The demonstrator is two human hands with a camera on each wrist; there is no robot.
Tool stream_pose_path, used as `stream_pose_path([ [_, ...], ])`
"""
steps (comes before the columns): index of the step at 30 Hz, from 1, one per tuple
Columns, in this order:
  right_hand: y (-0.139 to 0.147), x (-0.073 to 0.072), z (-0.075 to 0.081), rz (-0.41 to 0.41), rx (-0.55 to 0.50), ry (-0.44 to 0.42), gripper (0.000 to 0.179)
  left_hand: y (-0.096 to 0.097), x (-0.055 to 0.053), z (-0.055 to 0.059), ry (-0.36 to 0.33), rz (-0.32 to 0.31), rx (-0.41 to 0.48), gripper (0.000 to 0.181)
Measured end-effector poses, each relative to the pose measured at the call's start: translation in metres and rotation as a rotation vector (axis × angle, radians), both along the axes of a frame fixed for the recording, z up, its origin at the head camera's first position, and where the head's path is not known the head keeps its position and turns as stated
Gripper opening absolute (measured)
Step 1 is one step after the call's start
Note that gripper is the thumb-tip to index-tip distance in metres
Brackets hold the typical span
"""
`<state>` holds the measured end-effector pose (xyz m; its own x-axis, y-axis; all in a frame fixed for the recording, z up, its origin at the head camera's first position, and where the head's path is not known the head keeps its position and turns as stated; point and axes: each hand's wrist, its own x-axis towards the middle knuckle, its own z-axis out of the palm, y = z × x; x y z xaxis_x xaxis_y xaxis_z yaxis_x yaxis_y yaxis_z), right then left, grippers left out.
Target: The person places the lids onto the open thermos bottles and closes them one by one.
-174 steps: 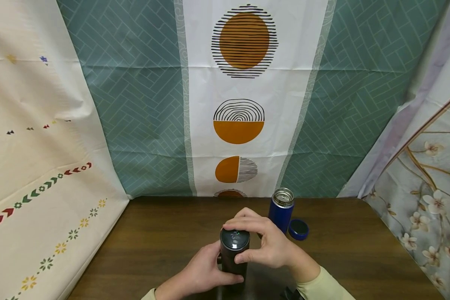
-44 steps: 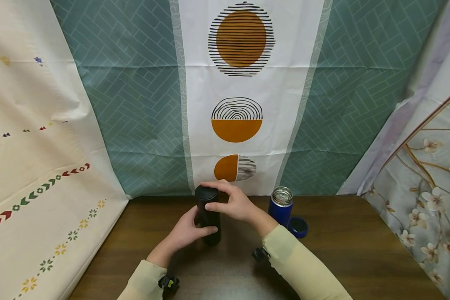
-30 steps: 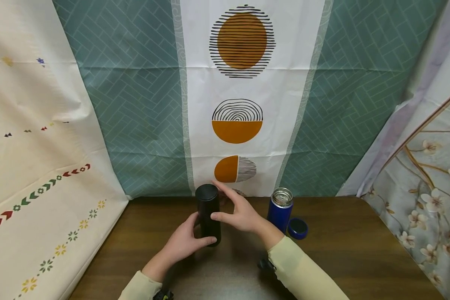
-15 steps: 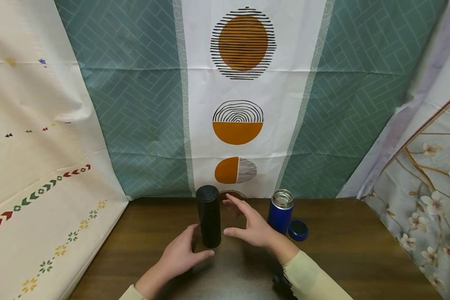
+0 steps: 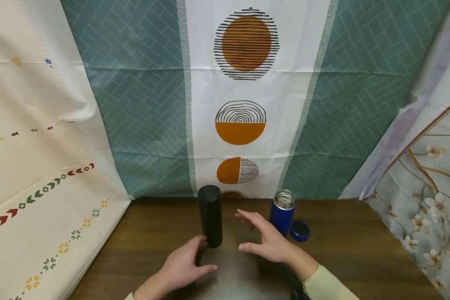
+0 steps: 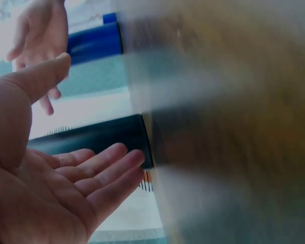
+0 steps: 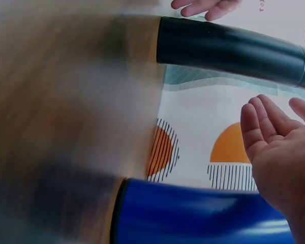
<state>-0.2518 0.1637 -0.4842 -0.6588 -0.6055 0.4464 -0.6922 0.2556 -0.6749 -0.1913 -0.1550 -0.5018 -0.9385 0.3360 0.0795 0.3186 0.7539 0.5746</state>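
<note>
A tall black thermos flask (image 5: 211,218) with its lid on stands upright on the wooden table. My left hand (image 5: 181,264) is just in front and to the left of it, fingers spread; I cannot tell whether a fingertip still touches the flask. In the left wrist view that palm (image 6: 51,193) holds nothing. Between the black flask and a blue thermos (image 5: 282,213) hangs my right hand (image 5: 271,241), its fingers loosely bent around nothing. The blue thermos stands upright with its steel mouth uncovered. Beside its base lies a round blue lid (image 5: 299,231) with a dark top.
A brown wooden table (image 5: 146,225) lies beneath everything. Behind it hangs a green and white curtain (image 5: 150,125) with orange circles. Cream cloth (image 5: 41,166) borders the left side, and flowered cloth (image 5: 431,212) the right.
Earlier both hands held the black flask nearer the front; it moved back and left and was set down. Both hands then let go, drawing back toward the front, the right also moving rightward.
</note>
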Motion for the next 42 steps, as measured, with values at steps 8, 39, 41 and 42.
stream_pose_path([
  [8,0.024,0.015,-0.005,0.009,0.027,0.077,0.093,0.009,0.005,0.0,-0.017,-0.086,0.007,0.088],
  [39,0.133,0.044,-0.01,-0.169,0.085,0.155,0.072,0.08,-0.008,0.002,-0.039,-0.197,0.074,0.093],
  [41,0.137,0.043,-0.008,-0.182,0.077,0.172,0.072,0.082,-0.01,0.002,-0.044,-0.189,0.08,0.092],
  [42,0.139,0.042,-0.007,-0.188,0.071,0.179,0.072,0.084,-0.011,0.002,-0.039,-0.184,0.082,0.092],
])
